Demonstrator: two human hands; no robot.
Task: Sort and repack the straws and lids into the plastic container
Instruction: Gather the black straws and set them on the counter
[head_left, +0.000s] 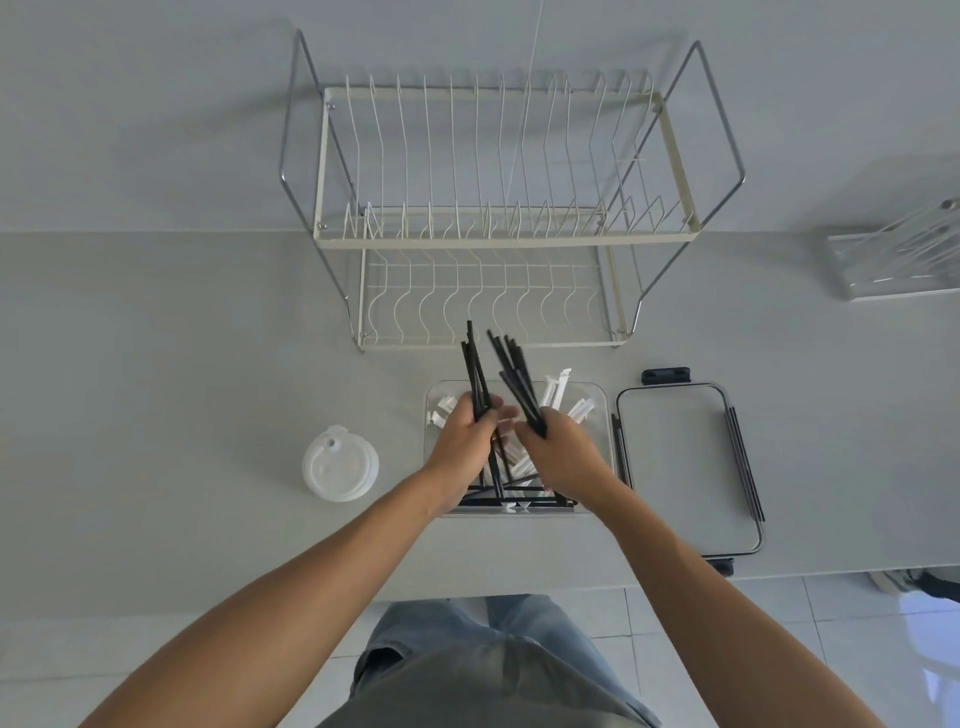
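**Both hands on black straws over the container**

Head view: left hand (464, 438) clenched round a bundle of black straws (475, 374), right hand (558, 451) clenched round a second bundle (514, 379), both fanned upward above the clear container (600, 415) near the counter's (182, 389) front edge. More black straws and white ones (553, 387) inside it. Stack of lids (340, 464) to the left; container cover (685, 462) just beside on the right. Dish rack (488, 241) behind, toward the back edge.
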